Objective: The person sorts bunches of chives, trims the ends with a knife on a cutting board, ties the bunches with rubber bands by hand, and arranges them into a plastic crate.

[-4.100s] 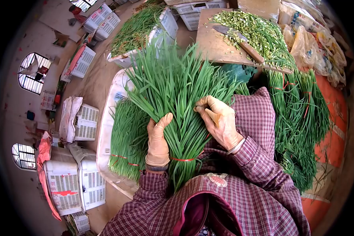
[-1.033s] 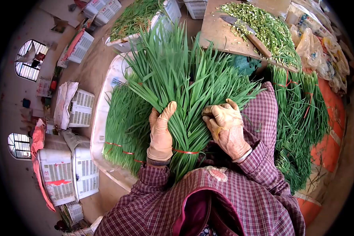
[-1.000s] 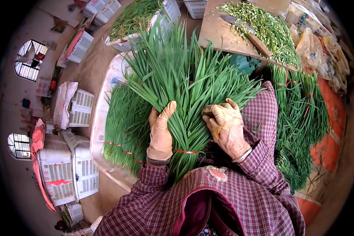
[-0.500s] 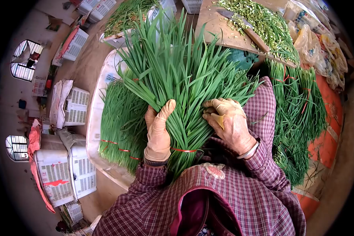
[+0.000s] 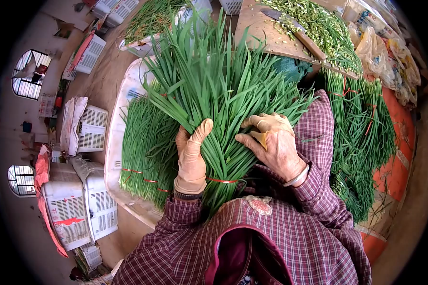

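Observation:
A large bunch of long green leaves (image 5: 218,104), tied low down with a red band, fans out upright before my chest. My left hand (image 5: 192,154), in a tan glove, grips the bunch's left side with the thumb pointing up along the leaves. On the right side my right hand (image 5: 271,142), gloved with a torn, bare patch, has its thumb and index finger at the leaves, slightly apart; whether a leaf lies between them is too small to tell.
Left of the bunch stands a white crate (image 5: 113,156) holding tied greens (image 5: 147,147). A knife (image 5: 295,33) lies on a board (image 5: 257,28) with chopped greens. More tied bundles (image 5: 361,137) hang at the right. White baskets (image 5: 69,213) stand far left.
My right hand has shifted slightly left and up along the leaves, its thumb now further over the bunch. My left hand has stayed in place.

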### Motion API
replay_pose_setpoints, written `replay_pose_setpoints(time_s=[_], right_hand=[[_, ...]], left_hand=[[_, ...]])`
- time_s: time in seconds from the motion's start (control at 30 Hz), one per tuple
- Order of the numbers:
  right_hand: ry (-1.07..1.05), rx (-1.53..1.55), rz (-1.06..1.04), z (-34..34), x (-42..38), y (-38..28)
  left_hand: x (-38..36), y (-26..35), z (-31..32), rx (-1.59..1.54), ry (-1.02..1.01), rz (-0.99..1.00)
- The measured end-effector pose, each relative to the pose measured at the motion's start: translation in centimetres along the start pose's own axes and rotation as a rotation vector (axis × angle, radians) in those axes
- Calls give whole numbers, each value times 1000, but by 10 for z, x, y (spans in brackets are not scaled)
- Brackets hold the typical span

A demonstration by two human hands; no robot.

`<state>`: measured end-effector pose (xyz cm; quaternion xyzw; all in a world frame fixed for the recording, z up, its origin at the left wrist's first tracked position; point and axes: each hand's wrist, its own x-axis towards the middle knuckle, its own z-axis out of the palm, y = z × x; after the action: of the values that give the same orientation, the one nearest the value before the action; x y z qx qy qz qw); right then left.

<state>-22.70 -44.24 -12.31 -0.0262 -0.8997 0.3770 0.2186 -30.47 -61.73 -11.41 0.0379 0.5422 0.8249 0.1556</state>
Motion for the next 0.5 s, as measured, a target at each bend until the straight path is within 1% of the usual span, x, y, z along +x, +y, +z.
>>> replay_pose_setpoints(time_s=[0.27, 0.43, 0.5], right_hand=[[54, -34, 33, 17, -5, -3], [62, 75, 46, 22, -6, 1], [109, 75, -25, 27, -9, 5]], left_hand=[[2, -3, -3, 11, 22, -20], [0, 1, 2, 20, 20, -12], [0, -1, 0, 11, 24, -16]])
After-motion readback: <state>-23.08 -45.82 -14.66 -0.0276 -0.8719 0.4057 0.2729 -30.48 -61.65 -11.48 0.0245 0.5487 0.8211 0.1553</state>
